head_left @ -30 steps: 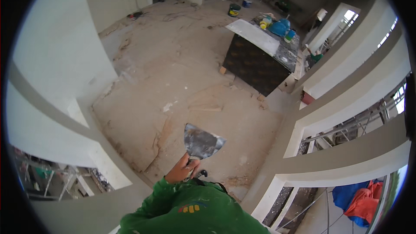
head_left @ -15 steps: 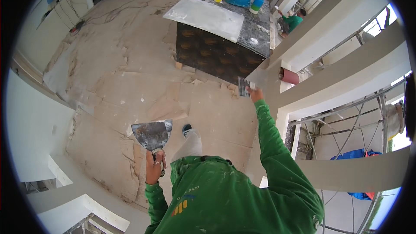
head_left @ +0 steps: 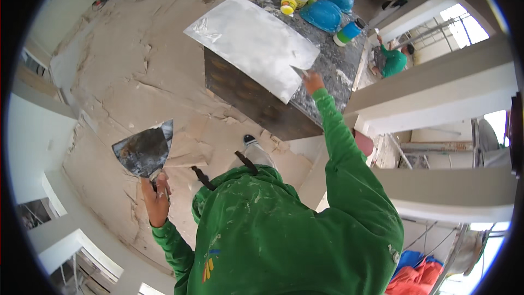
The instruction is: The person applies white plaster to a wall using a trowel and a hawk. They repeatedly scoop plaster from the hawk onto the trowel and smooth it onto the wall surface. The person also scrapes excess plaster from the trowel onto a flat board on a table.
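Note:
My left hand [head_left: 156, 199] is closed round the handle of a wide putty knife [head_left: 143, 150], its broad, stained blade held up over the floor. Out to the front right, my right hand [head_left: 313, 82] grips a smaller putty knife [head_left: 297, 70], seen nearly edge-on. That blade is at the right part of a white sheet [head_left: 245, 44]; whether it touches the sheet I cannot tell. The sheet lies across a dark, spattered worktop [head_left: 333, 68] and overhangs its near edge.
Blue hard hats [head_left: 321, 15], a yellow-lidded tub [head_left: 288, 6] and a blue-green bottle [head_left: 349, 32] stand on the worktop. Torn brown paper covers the floor [head_left: 120, 76]. White ledges [head_left: 436, 93] run along the right, where a person in green [head_left: 394, 61] crouches.
I have come closer to the worktop. My right hand with its putty knife has moved from beside the worktop's end up to the white sheet. My left hand has swung left, still gripping the wide knife.

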Available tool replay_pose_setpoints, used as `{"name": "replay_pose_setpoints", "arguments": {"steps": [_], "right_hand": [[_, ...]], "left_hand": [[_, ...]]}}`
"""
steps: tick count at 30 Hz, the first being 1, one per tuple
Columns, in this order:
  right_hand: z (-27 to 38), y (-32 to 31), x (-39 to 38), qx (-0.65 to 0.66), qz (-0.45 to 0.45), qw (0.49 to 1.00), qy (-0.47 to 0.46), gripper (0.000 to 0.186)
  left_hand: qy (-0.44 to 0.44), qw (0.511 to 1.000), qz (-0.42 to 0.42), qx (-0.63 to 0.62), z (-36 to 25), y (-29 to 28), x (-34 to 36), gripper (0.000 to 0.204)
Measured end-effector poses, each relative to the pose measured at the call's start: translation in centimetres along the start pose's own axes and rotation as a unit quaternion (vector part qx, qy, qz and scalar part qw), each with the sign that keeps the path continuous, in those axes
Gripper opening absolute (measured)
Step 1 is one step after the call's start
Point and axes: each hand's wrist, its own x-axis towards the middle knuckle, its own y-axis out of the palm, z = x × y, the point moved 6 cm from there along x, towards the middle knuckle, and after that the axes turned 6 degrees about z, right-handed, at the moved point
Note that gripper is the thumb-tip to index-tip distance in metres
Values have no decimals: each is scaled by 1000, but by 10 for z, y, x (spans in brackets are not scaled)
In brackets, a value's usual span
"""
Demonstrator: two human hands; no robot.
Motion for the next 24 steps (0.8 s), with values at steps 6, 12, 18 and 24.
{"name": "replay_pose_setpoints", "arguments": {"steps": [6,12,18,24], "right_hand": [[-73,13,230,-33,80,993,-83,27],[-97,74,332,-55,126,973,-188,37],[-91,98,322,-48,157,971,-171,41],[-92,68,212,-40,219,959,-173,57]], "left_hand": [[-112,981,-123,-100,-24,128,19,28],[-205,956,-191,-83,-30,214,1,27],[-240,930,-261,-97,-45,245,-11,36],[-210,937,-252,-122,-38,248,17,35]]}}
